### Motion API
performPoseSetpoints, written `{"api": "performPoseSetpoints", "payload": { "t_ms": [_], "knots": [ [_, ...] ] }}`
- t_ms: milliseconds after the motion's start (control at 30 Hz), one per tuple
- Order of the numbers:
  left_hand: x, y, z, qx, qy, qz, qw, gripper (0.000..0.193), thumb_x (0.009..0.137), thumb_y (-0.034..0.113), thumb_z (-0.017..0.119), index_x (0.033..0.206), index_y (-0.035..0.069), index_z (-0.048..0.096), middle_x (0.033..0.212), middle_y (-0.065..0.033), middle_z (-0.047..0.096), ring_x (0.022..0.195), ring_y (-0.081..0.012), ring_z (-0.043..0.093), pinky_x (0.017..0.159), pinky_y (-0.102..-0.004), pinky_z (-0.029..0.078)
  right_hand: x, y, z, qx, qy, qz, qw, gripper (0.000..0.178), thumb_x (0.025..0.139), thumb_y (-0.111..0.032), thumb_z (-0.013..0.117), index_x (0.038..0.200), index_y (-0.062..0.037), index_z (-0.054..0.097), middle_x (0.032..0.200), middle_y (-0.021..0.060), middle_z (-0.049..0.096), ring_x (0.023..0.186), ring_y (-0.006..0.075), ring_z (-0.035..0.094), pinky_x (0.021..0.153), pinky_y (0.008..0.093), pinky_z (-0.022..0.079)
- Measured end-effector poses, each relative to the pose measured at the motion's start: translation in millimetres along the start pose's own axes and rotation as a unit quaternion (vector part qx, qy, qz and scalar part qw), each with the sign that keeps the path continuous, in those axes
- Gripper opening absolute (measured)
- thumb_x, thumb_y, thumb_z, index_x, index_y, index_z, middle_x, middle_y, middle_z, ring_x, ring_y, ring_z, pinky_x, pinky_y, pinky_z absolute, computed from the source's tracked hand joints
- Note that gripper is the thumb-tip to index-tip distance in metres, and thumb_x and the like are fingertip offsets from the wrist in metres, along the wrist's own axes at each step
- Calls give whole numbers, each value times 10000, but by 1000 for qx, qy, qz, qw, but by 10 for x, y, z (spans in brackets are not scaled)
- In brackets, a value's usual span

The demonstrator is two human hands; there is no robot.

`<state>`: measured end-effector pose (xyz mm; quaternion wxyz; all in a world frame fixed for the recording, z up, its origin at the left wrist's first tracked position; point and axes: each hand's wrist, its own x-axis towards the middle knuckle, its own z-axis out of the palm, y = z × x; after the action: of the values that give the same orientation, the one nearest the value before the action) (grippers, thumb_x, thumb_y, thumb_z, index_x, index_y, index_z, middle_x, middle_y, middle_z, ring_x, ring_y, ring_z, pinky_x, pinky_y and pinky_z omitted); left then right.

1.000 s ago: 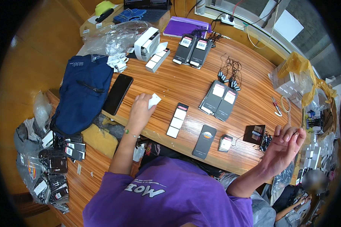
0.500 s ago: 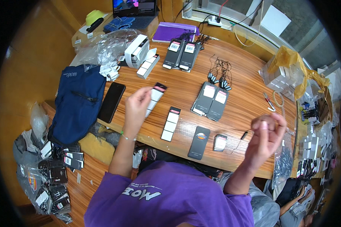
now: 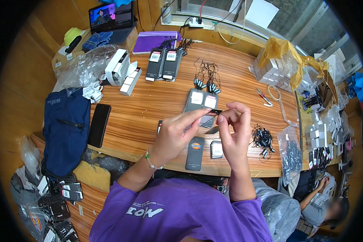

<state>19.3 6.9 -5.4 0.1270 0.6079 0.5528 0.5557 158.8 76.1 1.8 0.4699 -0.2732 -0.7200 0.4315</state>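
Note:
My left hand (image 3: pixel 174 135) is closed, thumb and forefinger pinching a hang tag (image 3: pixel 216 111) with a dark top edge, held above the front of the table. At the tag's dark end my right hand (image 3: pixel 236 131) also pinches with thumb and fingers. Whether a thin cord runs between those fingertips is too small to make out. A grey corner shows just below the held tag. Beneath the hands lie a dark grey tag (image 3: pixel 195 155) with a coloured oval emblem and a small stack of white labels (image 3: pixel 216 149). Another strip tag (image 3: pixel 159 125) is mostly hidden by my left hand.
Behind the hands are grey tags (image 3: pixel 196 98) with black strings; more stacks (image 3: pixel 171 64) lie farther back. A tangle of black cords (image 3: pixel 263 139) sits at right, snips (image 3: pixel 264 97) beyond it. At left are a phone (image 3: pixel 99 126) and navy bag (image 3: pixel 65 129). Another person sits lower right.
My hands have come together over the table, and a tag is now held between them. The strip tag near my left hand has left the table. The view has swung right.

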Motion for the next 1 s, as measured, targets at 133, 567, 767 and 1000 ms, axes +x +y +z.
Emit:
{"api": "performPoseSetpoints", "payload": {
  "t_ms": [133,567,767,1000],
  "knots": [
    [-3,13,-15,13,-15,18,1000,288,788,-51,563,1057,36,622,890,-134,652,743,-190,647,621,-264,501,-9,1,18,15,4,18,1000,275,835,49,519,1082,-11,416,690,22,510,625,60,460,561,203,373],
    [95,-114,-52,138,-5,224,965,268,724,42,584,989,71,616,904,-52,610,823,-218,601,653,-330,457,29,26,-46,342,-47,149,927,305,852,37,503,1121,-32,375,709,23,539,650,49,490,595,184,385],
    [77,-87,-34,131,-3,214,968,257,724,-15,545,961,51,619,907,-64,624,816,-231,600,648,-328,416,-37,-18,77,171,24,65,983,308,840,52,513,1115,-18,392,703,24,534,619,56,485,576,187,386],
    [70,-48,-97,168,3,213,963,245,735,95,580,974,114,631,910,1,613,818,-174,584,658,-303,404,-45,52,78,64,11,-41,997,289,852,38,514,1132,12,450,740,31,544,630,79,505,620,206,415]
  ]
}}
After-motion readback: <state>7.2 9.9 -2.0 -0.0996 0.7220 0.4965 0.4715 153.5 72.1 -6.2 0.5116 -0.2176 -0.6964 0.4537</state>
